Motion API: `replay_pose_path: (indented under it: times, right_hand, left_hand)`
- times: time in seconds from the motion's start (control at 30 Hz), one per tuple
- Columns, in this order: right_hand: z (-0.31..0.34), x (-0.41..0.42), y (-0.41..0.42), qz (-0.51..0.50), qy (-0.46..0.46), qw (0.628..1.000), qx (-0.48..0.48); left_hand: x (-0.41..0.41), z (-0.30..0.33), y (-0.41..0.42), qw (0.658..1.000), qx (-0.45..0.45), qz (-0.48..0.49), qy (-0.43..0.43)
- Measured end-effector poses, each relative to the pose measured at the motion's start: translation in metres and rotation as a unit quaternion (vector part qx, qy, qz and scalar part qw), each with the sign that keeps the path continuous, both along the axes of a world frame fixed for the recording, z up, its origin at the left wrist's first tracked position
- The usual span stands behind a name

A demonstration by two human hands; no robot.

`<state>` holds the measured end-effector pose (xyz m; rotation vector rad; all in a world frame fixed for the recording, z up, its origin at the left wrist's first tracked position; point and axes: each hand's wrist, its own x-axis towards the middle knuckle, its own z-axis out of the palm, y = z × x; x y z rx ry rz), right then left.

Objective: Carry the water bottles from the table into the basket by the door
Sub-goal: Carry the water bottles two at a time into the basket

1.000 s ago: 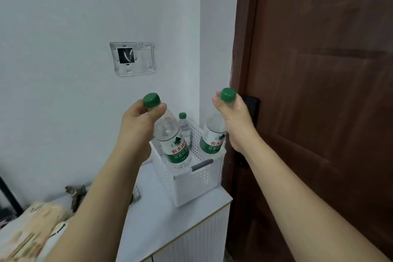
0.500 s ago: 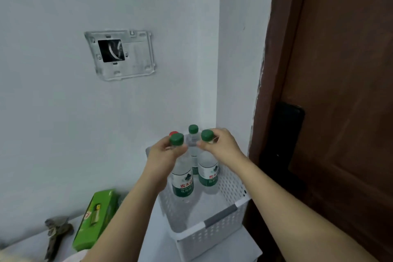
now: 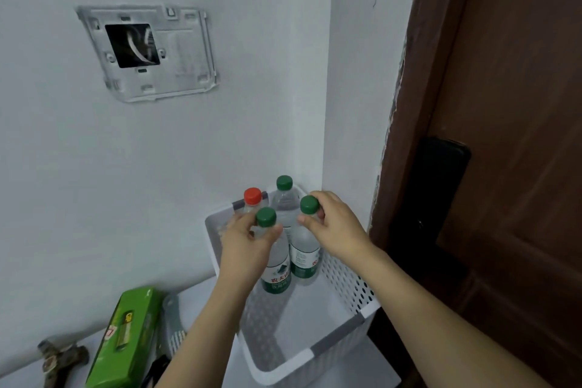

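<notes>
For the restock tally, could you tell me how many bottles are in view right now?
4, all upright in the basket: red-capped bottle and green-capped bottle at the back, one held by the left hand, one by the right hand. Others may be hidden.

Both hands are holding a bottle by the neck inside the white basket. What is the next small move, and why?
Probably let go of both bottles and lift the hands out. The left hand and right hand each grip a green-capped bottle, the left bottle and the right bottle, which appear to stand upright on the floor of the basket beside two bottles already there.
</notes>
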<state>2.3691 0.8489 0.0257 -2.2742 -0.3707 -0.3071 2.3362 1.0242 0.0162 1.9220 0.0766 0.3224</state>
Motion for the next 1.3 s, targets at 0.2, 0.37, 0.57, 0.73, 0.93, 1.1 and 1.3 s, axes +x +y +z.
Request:
replay_pose_path:
  times: [0.2, 0.37, 0.57, 0.73, 0.93, 1.1, 1.3]
  right_hand:
    - [-0.001, 0.001, -0.001, 0.006, 0.015, 0.999, 0.031]
    - [-0.004, 0.004, -0.001, 0.006, 0.02, 0.999, 0.037]
    - [0.0, 0.002, -0.004, -0.02, 0.067, 0.996, 0.062]
    - [0.02, -0.033, -0.024, -0.081, 0.065, 0.991, 0.083]
    - [0.045, -0.115, -0.064, -0.207, 0.022, 0.975, -0.076]
    - [0.067, -0.205, -0.09, -0.319, 0.005, 0.936, -0.151]
    - [0.1, -0.319, -0.114, -0.419, 0.012, 0.891, -0.172]
  left_hand:
    - [0.006, -0.007, -0.002, 0.999, 0.052, 0.009, -0.01]
    - [0.01, -0.012, -0.002, 0.995, 0.094, 0.011, -0.004]
    - [0.007, -0.011, -0.006, 0.993, 0.115, 0.034, -0.013]
    - [-0.01, 0.012, -0.012, 0.974, 0.202, 0.042, -0.098]
    - [-0.023, 0.044, -0.018, 0.92, 0.32, -0.032, -0.223]
    - [-0.052, 0.07, -0.056, 0.863, 0.384, -0.132, -0.3]
    - [-0.114, 0.088, -0.109, 0.825, 0.389, -0.229, -0.341]
